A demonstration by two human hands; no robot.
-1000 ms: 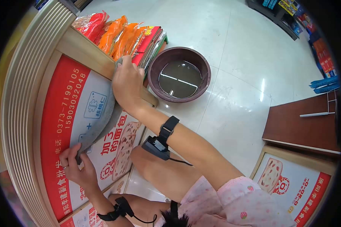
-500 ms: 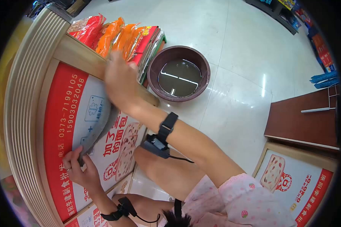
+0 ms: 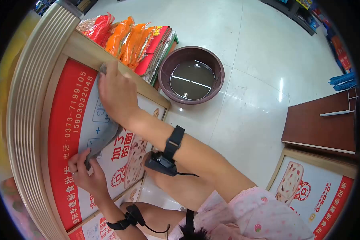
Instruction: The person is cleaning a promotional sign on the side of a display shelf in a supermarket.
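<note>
A dark grey cloth (image 3: 104,145) stretches across the red and white printed panel (image 3: 62,132) of a wooden-framed stand. My left hand (image 3: 87,173), at the lower left, pinches the cloth's lower end against the panel. Higher up, my right hand (image 3: 119,94) presses the cloth's other end beside the frame's wooden edge (image 3: 88,50), its fingers bent over it. The middle of the cloth sags between both hands and is partly hidden behind my right hand.
A dark basin (image 3: 191,76) of murky water stands on the tiled floor (image 3: 252,88) right of the stand. Orange and red packets (image 3: 128,42) lie behind the frame. At the right are a brown cabinet (image 3: 320,120) and another printed panel (image 3: 308,192).
My right hand has shifted left, off the wooden edge and onto the panel, with its end of the cloth. My left hand stays nearly in place, still holding the cloth.
</note>
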